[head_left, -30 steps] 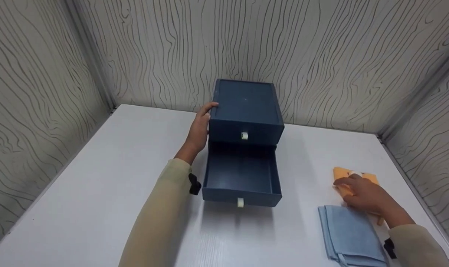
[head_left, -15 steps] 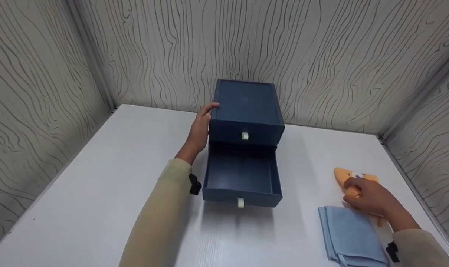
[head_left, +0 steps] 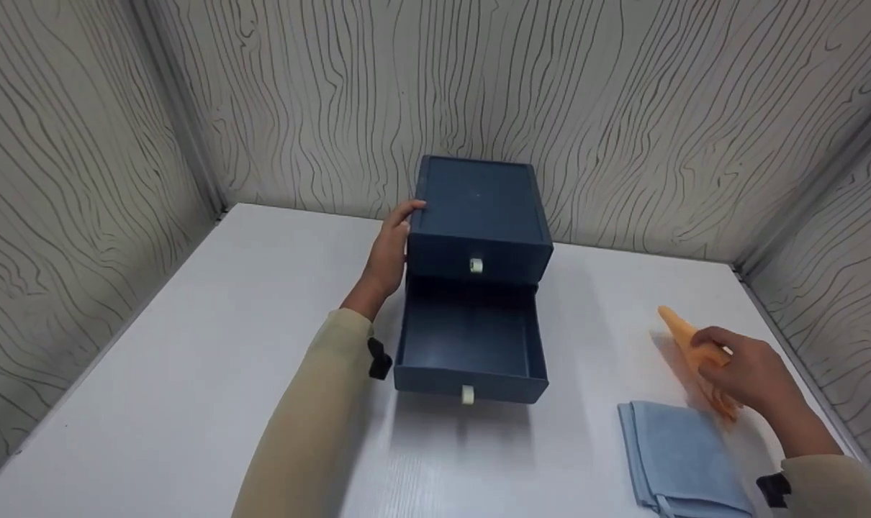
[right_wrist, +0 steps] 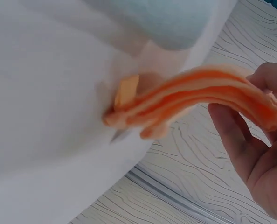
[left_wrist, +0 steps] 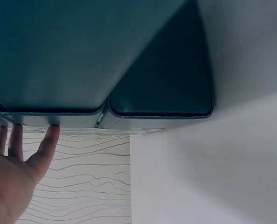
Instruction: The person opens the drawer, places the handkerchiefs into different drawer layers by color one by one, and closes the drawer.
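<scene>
A dark blue two-drawer box (head_left: 479, 198) stands at the back middle in the head view. Its lower drawer (head_left: 471, 385) is pulled out with nothing in it; the upper one is closed. My left hand (head_left: 389, 252) rests against the box's left side, its fingers (left_wrist: 46, 144) straight against the wall in the left wrist view. My right hand (head_left: 752, 367) pinches a folded orange cloth (head_left: 684, 334) by its middle, partly lifted off the table. The right wrist view shows the layered edge of this cloth (right_wrist: 190, 95) bending down toward the table.
A folded light blue cloth (head_left: 684, 453) lies just in front of the right hand, at the table's right. The white table (head_left: 212, 345) backs onto wood-patterned panels (head_left: 320, 93), with more panels at both sides.
My right hand has gathered the orange cloth, gripped it and raised it, tilting it on edge and shifting slightly right. The left hand and the drawer box look unmoved.
</scene>
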`<state>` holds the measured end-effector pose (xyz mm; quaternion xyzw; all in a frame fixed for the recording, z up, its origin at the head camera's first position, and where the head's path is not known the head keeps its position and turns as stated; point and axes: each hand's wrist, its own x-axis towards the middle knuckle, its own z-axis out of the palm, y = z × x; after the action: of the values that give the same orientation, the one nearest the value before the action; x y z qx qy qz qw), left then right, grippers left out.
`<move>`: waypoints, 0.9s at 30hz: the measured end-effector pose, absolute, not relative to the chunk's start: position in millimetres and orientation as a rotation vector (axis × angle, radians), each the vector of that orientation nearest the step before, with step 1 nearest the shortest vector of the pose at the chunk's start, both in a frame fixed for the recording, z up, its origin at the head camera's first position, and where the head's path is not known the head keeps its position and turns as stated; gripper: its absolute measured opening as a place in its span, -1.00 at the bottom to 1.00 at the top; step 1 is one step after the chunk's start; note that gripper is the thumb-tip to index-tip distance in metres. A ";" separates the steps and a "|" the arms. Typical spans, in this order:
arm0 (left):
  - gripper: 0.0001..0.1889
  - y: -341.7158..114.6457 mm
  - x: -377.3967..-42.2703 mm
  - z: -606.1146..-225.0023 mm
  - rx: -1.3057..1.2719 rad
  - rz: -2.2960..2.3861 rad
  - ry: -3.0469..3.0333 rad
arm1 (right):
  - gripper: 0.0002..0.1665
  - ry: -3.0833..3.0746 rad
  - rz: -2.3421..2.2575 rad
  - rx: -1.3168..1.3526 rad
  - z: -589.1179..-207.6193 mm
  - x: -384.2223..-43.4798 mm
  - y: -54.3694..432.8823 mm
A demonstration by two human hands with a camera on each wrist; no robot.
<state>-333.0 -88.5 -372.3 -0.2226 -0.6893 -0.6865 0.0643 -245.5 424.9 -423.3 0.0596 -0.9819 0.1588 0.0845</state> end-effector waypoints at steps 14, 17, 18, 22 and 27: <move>-0.52 -86.8 -352.4 -394.3 -0.627 -2.011 -2.082 | -0.67 -2.686 0.433 0.307 -399.4 -235.4 398.6; -0.52 -86.2 -355.1 -397.1 -0.593 -2.018 -2.091 | -0.63 -2.587 0.423 0.375 -393.7 -233.3 388.9; -0.52 -86.1 -355.5 -397.4 -0.582 -2.025 -2.095 | -0.62 -2.559 0.419 0.396 -391.2 -232.4 385.3; -0.52 -86.5 -353.5 -394.2 -0.565 -2.061 -2.102 | -0.58 -2.497 0.413 0.457 -379.1 -229.1 369.8; -0.52 -87.0 -337.2 -378.2 -0.602 -2.056 -2.109 | -0.54 -2.407 0.463 0.530 -363.8 -223.6 350.3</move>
<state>-337.2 -87.0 -378.2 -0.1998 -0.7000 -0.6823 0.0675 -223.6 350.3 -363.8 0.2010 -0.9119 0.1753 0.3118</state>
